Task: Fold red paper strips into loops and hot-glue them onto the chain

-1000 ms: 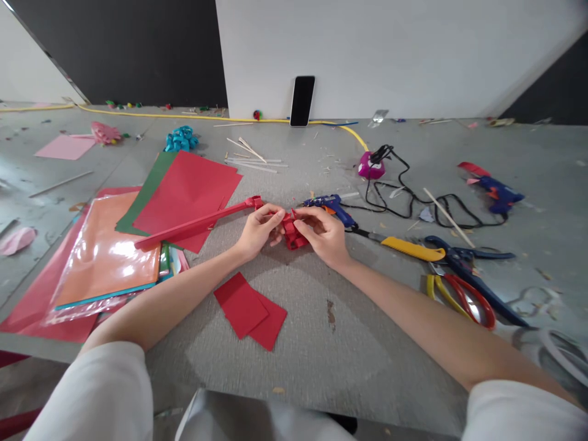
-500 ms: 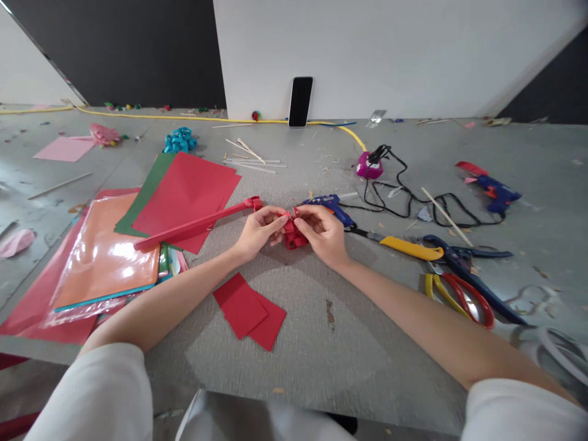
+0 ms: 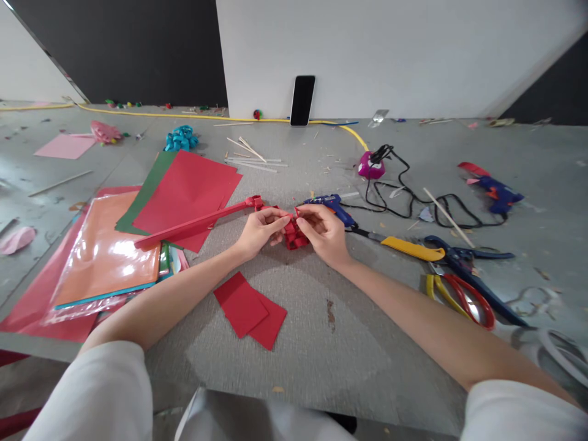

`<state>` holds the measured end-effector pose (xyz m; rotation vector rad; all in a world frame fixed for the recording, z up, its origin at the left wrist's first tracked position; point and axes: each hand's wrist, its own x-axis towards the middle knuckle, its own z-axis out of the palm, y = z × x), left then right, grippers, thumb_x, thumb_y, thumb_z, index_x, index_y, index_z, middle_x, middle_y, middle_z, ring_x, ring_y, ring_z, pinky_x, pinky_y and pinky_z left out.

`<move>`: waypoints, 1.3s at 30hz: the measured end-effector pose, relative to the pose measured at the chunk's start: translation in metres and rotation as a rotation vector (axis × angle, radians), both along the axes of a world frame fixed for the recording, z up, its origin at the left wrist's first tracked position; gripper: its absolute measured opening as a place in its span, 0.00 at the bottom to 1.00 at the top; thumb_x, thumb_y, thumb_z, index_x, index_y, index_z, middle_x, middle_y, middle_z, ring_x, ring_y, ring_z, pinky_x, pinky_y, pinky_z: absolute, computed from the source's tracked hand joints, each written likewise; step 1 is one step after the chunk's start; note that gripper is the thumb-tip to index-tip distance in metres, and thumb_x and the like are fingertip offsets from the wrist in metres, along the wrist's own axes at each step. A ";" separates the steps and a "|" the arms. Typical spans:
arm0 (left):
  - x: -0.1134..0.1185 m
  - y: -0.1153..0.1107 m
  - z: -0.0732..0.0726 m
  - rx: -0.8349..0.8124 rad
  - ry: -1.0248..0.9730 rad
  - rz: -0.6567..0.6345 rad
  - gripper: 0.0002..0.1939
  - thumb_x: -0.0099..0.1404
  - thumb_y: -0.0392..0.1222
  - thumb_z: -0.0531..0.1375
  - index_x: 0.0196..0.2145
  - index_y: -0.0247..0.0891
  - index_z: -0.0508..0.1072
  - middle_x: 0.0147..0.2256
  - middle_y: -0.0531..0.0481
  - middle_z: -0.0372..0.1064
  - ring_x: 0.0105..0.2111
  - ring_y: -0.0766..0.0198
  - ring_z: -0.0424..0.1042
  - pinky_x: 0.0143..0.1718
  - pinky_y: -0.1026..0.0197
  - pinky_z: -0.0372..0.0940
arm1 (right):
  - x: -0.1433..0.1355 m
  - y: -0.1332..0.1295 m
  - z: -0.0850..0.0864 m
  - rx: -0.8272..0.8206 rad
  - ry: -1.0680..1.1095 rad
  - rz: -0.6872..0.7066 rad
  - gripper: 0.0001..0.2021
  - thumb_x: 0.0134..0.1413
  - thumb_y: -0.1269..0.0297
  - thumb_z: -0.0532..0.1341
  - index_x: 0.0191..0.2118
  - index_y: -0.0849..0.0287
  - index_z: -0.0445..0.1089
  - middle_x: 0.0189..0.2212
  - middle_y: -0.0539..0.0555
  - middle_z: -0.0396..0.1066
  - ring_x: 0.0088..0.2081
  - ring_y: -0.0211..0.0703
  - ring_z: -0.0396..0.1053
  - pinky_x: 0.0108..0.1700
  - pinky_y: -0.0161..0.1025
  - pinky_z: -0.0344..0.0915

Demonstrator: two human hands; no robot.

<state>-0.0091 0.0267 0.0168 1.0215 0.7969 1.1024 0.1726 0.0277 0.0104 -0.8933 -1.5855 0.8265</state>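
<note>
Near the middle of the table, a red folded paper piece (image 3: 294,240) lies between my two hands. My left hand (image 3: 263,231) pinches its left side with thumb and fingertips. On the right, my right hand (image 3: 325,234) pinches a small red end of the paper. The fingertips of both hands almost meet. A long red strip (image 3: 197,224) with a looped end stretches leftward from behind my left hand over red sheets (image 3: 187,191). Just behind my right hand lies a blue glue gun (image 3: 337,207). Two small red paper rectangles (image 3: 241,306) overlap in front of my hands.
Plastic-wrapped orange sheets (image 3: 110,251) lie at the left. Yellow-handled cutter (image 3: 412,247), blue pliers (image 3: 487,288) and scissors (image 3: 468,300) lie right. Behind are a phone (image 3: 302,101), purple plug block (image 3: 370,166), black cables, a second glue gun (image 3: 498,193) and a blue paper flower (image 3: 180,139).
The view has shifted very slightly. My fingertips have moved only a little at the red paper, and both hands keep their pinch.
</note>
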 end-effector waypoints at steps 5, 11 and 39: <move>0.000 0.000 0.000 0.003 -0.009 0.002 0.23 0.57 0.54 0.73 0.39 0.33 0.76 0.24 0.54 0.70 0.18 0.72 0.67 0.16 0.69 0.53 | 0.000 0.000 0.000 0.019 -0.004 0.008 0.14 0.63 0.50 0.65 0.47 0.53 0.73 0.43 0.56 0.78 0.45 0.45 0.78 0.51 0.46 0.78; 0.002 -0.002 0.003 0.011 0.037 0.065 0.22 0.56 0.54 0.74 0.38 0.33 0.77 0.25 0.55 0.68 0.19 0.75 0.63 0.18 0.69 0.51 | 0.000 0.000 0.001 0.020 -0.027 -0.007 0.15 0.63 0.49 0.65 0.47 0.52 0.73 0.43 0.56 0.78 0.45 0.46 0.78 0.50 0.46 0.78; 0.004 -0.002 0.003 0.075 0.035 0.182 0.22 0.52 0.53 0.75 0.33 0.35 0.73 0.22 0.57 0.67 0.17 0.76 0.61 0.18 0.68 0.54 | -0.001 -0.001 0.001 -0.015 0.003 0.027 0.14 0.62 0.49 0.65 0.47 0.52 0.74 0.43 0.55 0.79 0.45 0.46 0.79 0.51 0.47 0.78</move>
